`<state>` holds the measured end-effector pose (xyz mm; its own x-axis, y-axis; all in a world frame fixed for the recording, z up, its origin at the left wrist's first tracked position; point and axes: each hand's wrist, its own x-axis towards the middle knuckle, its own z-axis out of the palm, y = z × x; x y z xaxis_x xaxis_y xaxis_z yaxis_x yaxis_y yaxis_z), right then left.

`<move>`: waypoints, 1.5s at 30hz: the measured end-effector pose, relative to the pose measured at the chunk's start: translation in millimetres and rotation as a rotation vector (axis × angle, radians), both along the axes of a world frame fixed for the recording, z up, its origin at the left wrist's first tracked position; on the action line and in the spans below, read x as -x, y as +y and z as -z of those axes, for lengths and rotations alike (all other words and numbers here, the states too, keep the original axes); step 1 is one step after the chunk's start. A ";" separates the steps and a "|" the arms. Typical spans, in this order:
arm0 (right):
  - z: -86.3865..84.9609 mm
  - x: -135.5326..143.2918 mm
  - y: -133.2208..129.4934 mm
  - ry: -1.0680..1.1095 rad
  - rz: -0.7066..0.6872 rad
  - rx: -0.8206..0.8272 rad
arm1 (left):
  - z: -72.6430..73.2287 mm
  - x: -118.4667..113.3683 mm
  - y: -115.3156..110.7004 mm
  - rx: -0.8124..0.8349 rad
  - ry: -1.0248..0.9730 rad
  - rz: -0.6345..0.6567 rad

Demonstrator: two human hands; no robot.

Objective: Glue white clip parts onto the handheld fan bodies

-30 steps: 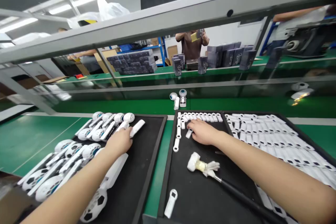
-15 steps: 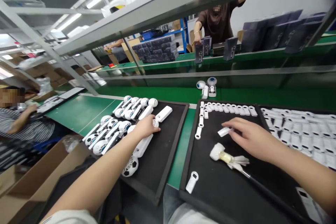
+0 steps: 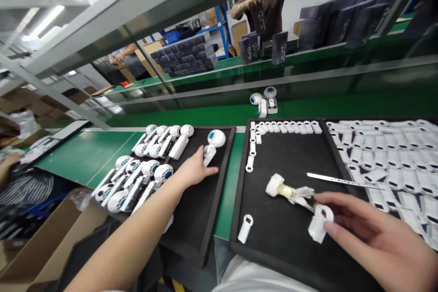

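My left hand [image 3: 195, 169] is closed on a white device with a round head [image 3: 216, 138], over the left black tray [image 3: 195, 226]. Its fingers wrap the device's handle and hide part of it. Other white ball-headed devices [image 3: 162, 172] lie in rows left of this hand. My right hand [image 3: 372, 232] pinches a small white plastic cover with a ring end [image 3: 319, 224] above the right black tray [image 3: 273, 251]. Just beyond it lies a stick with a white cloth-wrapped head [image 3: 275, 185]; its handle is hidden behind the hand.
Similar white covers [image 3: 287, 127] line the right tray's back and left edges; one cover [image 3: 245, 229] lies near its front. Many more [image 3: 404, 159] fill the tray at far right. A thin dotted strip [image 3: 335, 179] lies nearby. Across the bench, a person handles dark boxes [image 3: 279, 48].
My right hand has come nearer with the white cover, its ring end now showing. The device in my left hand has turned, its round head now pointing away. The view has shifted slightly.
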<state>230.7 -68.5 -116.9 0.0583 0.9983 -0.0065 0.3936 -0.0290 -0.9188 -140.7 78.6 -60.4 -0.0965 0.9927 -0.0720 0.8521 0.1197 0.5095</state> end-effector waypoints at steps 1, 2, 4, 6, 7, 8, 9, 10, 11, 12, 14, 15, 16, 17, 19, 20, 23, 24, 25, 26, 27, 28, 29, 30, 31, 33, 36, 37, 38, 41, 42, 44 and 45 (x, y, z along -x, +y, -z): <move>4.7 -0.2 -2.5 0.059 -0.009 0.051 | 3.8 2.9 0.3 0.071 0.000 0.011; 7.9 -0.6 -3.9 0.108 -0.032 0.101 | 5.9 5.7 1.1 0.140 -0.005 0.014; 8.9 -0.8 -4.4 0.150 -0.059 0.143 | 6.5 9.5 3.6 0.270 -0.047 0.013; 4.3 2.2 -3.8 0.149 -0.081 0.116 | 5.7 9.0 5.0 0.374 -0.125 0.011; 1.1 5.0 -3.7 0.151 -0.093 0.088 | 5.4 7.1 4.5 0.404 -0.164 0.006; -1.9 8.5 -3.8 0.156 -0.110 0.064 | 5.3 4.3 2.8 0.417 -0.196 -0.001; -4.5 12.3 -4.1 0.164 -0.126 0.049 | 5.3 0.7 0.0 0.416 -0.219 -0.008; -6.5 16.0 -4.5 0.173 -0.137 0.040 | 5.4 -3.6 -3.6 0.399 -0.230 -0.014; -7.8 19.2 -4.8 0.183 -0.144 0.036 | 5.6 -8.3 -7.7 0.369 -0.234 -0.017; -8.8 21.9 -4.9 0.192 -0.148 0.039 | 6.2 -13.3 -11.8 0.326 -0.231 -0.016; -10.7 26.0 -4.3 0.214 -0.150 0.044 | 8.8 -23.7 -17.6 0.228 -0.220 -0.012; -11.9 27.6 -3.6 0.227 -0.143 0.039 | 11.1 -28.7 -18.4 0.189 -0.217 -0.017; -13.5 29.3 -2.7 0.245 -0.130 0.031 | 14.0 -33.1 -17.5 0.168 -0.219 -0.026; -15.3 31.1 -1.6 0.268 -0.112 0.024 | 17.2 -36.9 -15.1 0.169 -0.231 -0.038; -19.3 35.3 0.5 0.328 -0.064 0.030 | 22.3 -41.6 -7.5 0.210 -0.278 -0.058; -21.2 37.6 1.6 0.361 -0.038 0.044 | 23.2 -42.5 -3.8 0.226 -0.309 -0.066; -26.1 44.1 4.5 0.444 0.038 0.092 | 15.2 -42.8 -2.7 0.194 -0.424 -0.079; -27.7 46.4 5.1 0.469 0.057 0.098 | 9.5 -43.8 -7.7 0.175 -0.472 -0.078; -29.4 49.0 5.6 0.494 0.070 0.099 | 3.1 -46.1 -15.7 0.164 -0.524 -0.071; -31.3 52.0 5.8 0.522 0.079 0.099 | -3.0 -50.1 -26.4 0.164 -0.574 -0.055; -33.6 55.5 5.8 0.552 0.084 0.098 | -8.1 -56.0 -39.3 0.178 -0.635 -0.032; -36.2 59.3 5.5 0.583 0.088 0.096 | -11.4 -63.5 -53.6 0.203 -0.716 -0.003; -39.2 63.2 5.1 0.614 0.089 0.093 | -12.4 -72.5 -68.6 0.237 -0.812 0.030; -42.3 67.2 4.6 0.642 0.088 0.088 | -10.9 -82.3 -83.2 0.269 -0.918 0.062; -45.5 70.8 4.2 0.669 0.086 0.079 | -7.1 -92.6 -96.8 0.285 -1.021 0.095; -50.8 76.3 3.5 0.711 0.091 0.052 | 5.0 -112.3 -118.8 0.243 -1.164 0.160; -53.5 79.3 2.6 0.726 0.125 0.029 | 23.3 -134.0 -137.3 0.110 -1.223 0.284; -52.8 79.4 2.1 0.717 0.133 0.036 | 27.2 -138.4 -140.4 0.090 -1.227 0.322; -51.4 79.5 1.3 0.700 0.134 0.049 | 29.7 -141.4 -142.7 0.079 -1.220 0.343; -45.3 80.4 -2.1 0.637 0.120 0.083 | 31.7 -143.5 -147.7 0.075 -1.114 0.329; -43.2 81.3 -3.4 0.623 0.118 0.085 | 31.6 -142.7 -149.3 0.070 -1.062 0.316; -40.0 83.6 -5.5 0.609 0.117 0.080 | 31.4 -140.1 -152.0 0.047 -0.955 0.300; -38.9 84.8 -6.2 0.603 0.117 0.076 | 31.7 -138.7 -153.0 0.028 -0.904 0.297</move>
<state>145.9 -74.7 -78.0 0.1310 0.9810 -0.1428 -0.2041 -0.1142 -0.9723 -2.0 -74.4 -92.1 0.2634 0.9645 -0.0200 0.1339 -0.0160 0.9909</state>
